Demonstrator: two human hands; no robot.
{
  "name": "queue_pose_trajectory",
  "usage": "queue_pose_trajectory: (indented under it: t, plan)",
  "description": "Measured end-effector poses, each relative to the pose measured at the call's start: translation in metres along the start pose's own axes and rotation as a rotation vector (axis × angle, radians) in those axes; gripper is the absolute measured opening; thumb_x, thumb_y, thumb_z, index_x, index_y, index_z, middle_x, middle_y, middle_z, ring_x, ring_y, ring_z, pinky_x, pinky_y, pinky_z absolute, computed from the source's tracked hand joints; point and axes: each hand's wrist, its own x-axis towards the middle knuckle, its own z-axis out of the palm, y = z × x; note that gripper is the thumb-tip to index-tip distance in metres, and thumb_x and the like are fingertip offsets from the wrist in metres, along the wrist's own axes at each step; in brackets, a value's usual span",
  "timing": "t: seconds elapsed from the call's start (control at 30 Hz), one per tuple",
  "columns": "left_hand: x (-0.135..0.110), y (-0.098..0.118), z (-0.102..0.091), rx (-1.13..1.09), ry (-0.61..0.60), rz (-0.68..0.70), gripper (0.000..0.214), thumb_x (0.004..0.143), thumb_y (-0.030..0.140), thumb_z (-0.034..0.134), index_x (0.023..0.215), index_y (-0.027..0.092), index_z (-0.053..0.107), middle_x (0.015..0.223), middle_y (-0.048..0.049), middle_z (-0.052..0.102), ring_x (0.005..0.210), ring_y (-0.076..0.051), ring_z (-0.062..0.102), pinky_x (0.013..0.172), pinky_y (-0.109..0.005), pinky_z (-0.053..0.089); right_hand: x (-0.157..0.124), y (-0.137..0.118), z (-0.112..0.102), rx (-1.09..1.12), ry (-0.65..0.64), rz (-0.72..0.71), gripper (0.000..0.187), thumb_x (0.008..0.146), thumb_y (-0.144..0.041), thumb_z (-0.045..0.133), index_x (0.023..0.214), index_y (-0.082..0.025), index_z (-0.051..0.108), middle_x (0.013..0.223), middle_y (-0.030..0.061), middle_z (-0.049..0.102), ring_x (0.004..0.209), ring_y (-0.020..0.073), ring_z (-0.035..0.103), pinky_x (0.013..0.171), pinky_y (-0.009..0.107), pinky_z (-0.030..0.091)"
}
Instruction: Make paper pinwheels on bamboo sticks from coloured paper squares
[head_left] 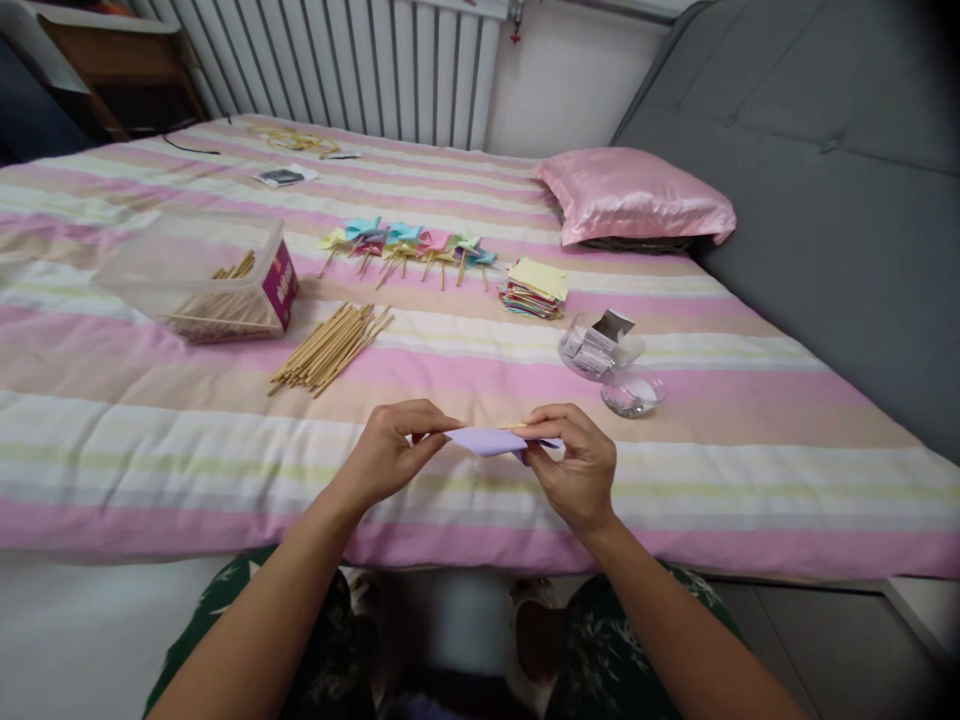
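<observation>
Between my two hands a piece of purple paper [486, 441] is held up near the bed's front edge. My left hand [397, 445] pinches its left corner between thumb and fingers. On the other side, my right hand [574, 465] is closed on the folded right part, where a little yellow shows along the top. A bundle of thin wooden sticks [330, 350] lies beyond my left hand. Past my right hand sit a small clear dish of pins [634, 392] and a clear container with small packets [596, 348]. A stack of coloured paper squares [534, 288] lies farther back.
Several paper pinwheels [405, 240] on sticks lie in a row across the striped bedspread [450, 340]. A clear plastic box [187, 280] holding more sticks stands at left. A pink pillow [637, 195] rests by the grey headboard [810, 150]; a radiator [337, 70] is behind.
</observation>
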Motion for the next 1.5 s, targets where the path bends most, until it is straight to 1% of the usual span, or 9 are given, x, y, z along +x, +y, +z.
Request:
queue_pose_trajectory:
  t: [0.33,0.63,0.77,0.9,1.1,1.2,1.33,1.43,1.5]
  plan:
    - [0.001,0.002,0.0,-0.033,-0.007,-0.001,0.023,0.078,0.013,0.055,0.091,0.017,0.073,0.077,-0.0062,0.069,0.067,-0.015,0.06,0.059,-0.024,0.044,0.002,-0.001,0.0,-0.012,0.029,-0.011,0.011,0.072,-0.012,0.068,0.073,-0.022,0.065,0.078,0.0015,0.063,0.074,0.0161,0.061,0.065,0.03,0.051]
    - [0.0,0.003,0.004,-0.048,-0.002,0.009,0.018,0.079,0.016,0.057,0.085,0.016,0.074,0.071,-0.0059,0.067,0.064,-0.014,0.059,0.057,-0.023,0.043,0.001,-0.002,0.003,-0.011,0.067,0.057,0.012,0.071,-0.013,0.068,0.073,-0.021,0.059,0.074,-0.0005,0.061,0.07,0.0142,0.058,0.062,0.027,0.047]
    - [0.0,0.004,0.006,-0.057,0.003,-0.017,0.017,0.08,0.018,0.058,0.084,0.017,0.074,0.07,-0.0052,0.065,0.062,-0.014,0.057,0.055,-0.023,0.041,0.001,-0.003,0.002,-0.069,0.043,0.137,0.01,0.072,-0.016,0.067,0.075,-0.02,0.058,0.073,-0.001,0.059,0.068,0.0135,0.055,0.063,0.027,0.045]
    - [0.0,0.003,0.012,-0.094,-0.024,-0.117,0.021,0.079,0.019,0.057,0.092,0.015,0.073,0.074,-0.007,0.067,0.064,-0.014,0.058,0.056,-0.024,0.042,0.002,0.004,0.004,-0.019,-0.009,0.278,0.014,0.072,-0.02,0.067,0.079,-0.02,0.056,0.071,-0.0019,0.055,0.066,0.0134,0.054,0.062,0.027,0.045]
    - [0.001,0.004,0.027,-0.317,-0.056,-0.384,0.023,0.076,0.025,0.06,0.091,0.012,0.072,0.068,-0.0055,0.066,0.057,-0.013,0.054,0.055,-0.023,0.041,0.008,0.017,0.005,0.23,-0.014,0.401,0.039,0.07,-0.028,0.071,0.103,-0.02,0.051,0.095,0.0051,0.062,0.085,0.0179,0.061,0.076,0.033,0.048]
    - [0.002,0.005,0.028,-0.419,0.021,-0.477,0.021,0.073,0.024,0.063,0.087,0.012,0.072,0.071,-0.0052,0.068,0.06,-0.013,0.055,0.055,-0.023,0.041,0.01,0.018,0.001,0.273,0.041,0.427,0.048,0.07,-0.035,0.07,0.111,-0.02,0.05,0.109,0.0103,0.06,0.093,0.0196,0.06,0.081,0.035,0.047]
    - [0.003,0.006,0.024,-0.649,0.167,-0.551,0.025,0.068,0.024,0.069,0.091,0.014,0.071,0.073,-0.0034,0.067,0.061,-0.011,0.055,0.057,-0.021,0.041,0.011,0.018,-0.002,0.38,0.167,0.536,0.041,0.075,-0.041,0.063,0.107,-0.017,0.052,0.102,0.0093,0.061,0.084,0.0165,0.06,0.073,0.031,0.048]
    - [0.004,0.008,0.026,-0.859,0.212,-0.593,0.025,0.065,0.02,0.073,0.09,0.014,0.071,0.077,-0.0037,0.068,0.064,-0.009,0.056,0.062,-0.021,0.044,0.009,0.017,0.003,0.452,0.129,0.663,0.038,0.077,-0.042,0.061,0.103,-0.016,0.053,0.096,0.0069,0.062,0.071,0.0119,0.059,0.065,0.026,0.047]
    - [0.004,0.01,0.03,-0.981,0.222,-0.614,0.026,0.064,0.017,0.074,0.09,0.014,0.071,0.081,-0.004,0.068,0.066,-0.008,0.058,0.065,-0.019,0.046,0.004,0.015,0.009,0.469,0.062,0.711,0.039,0.075,-0.041,0.064,0.102,-0.016,0.054,0.093,0.0062,0.062,0.071,0.0117,0.059,0.065,0.026,0.047]
